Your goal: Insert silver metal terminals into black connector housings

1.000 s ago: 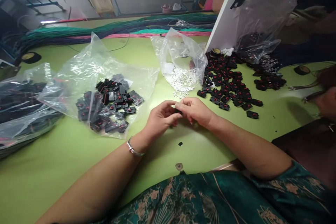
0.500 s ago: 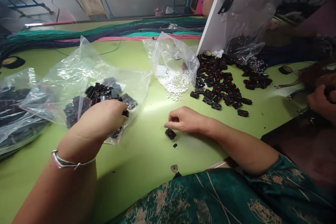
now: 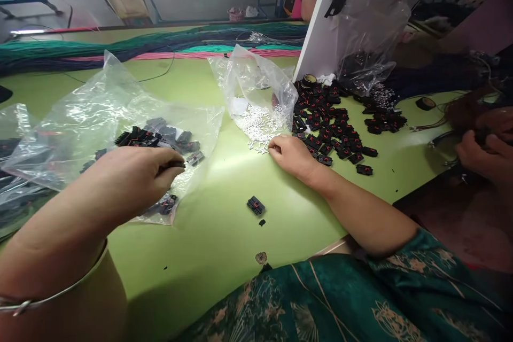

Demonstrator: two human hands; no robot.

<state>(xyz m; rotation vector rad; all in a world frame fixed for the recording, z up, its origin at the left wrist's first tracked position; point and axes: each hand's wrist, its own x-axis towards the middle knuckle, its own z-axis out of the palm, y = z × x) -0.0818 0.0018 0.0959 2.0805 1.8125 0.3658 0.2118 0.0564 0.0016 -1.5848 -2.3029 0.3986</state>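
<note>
Above the green table [image 3: 212,246], the left grip [image 3: 136,172] pinches a connector [image 3: 177,164].

We are pinching a dark piece [image 3: 176,164] between the thumb and fingers of our left hand [image 3: 134,179], above a clear bag [image 3: 94,96] where black connectors [image 3: 154,136] are lying, left on the worktop [image 3: 208,256]. Our right hand [image 3: 294,157] is curling its fingertips together by the near edge of white pieces [image 3: 258,122]; its own fingers are hiding whether it is gripping one. Nearer us, a single connector [image 3: 255,205] is lying beside a black scrap [image 3: 262,223]. A pile of black-and-red connectors [image 3: 331,125] is spreading on the right, and bundled wires [image 3: 160,37] are running along the far side.
</note>
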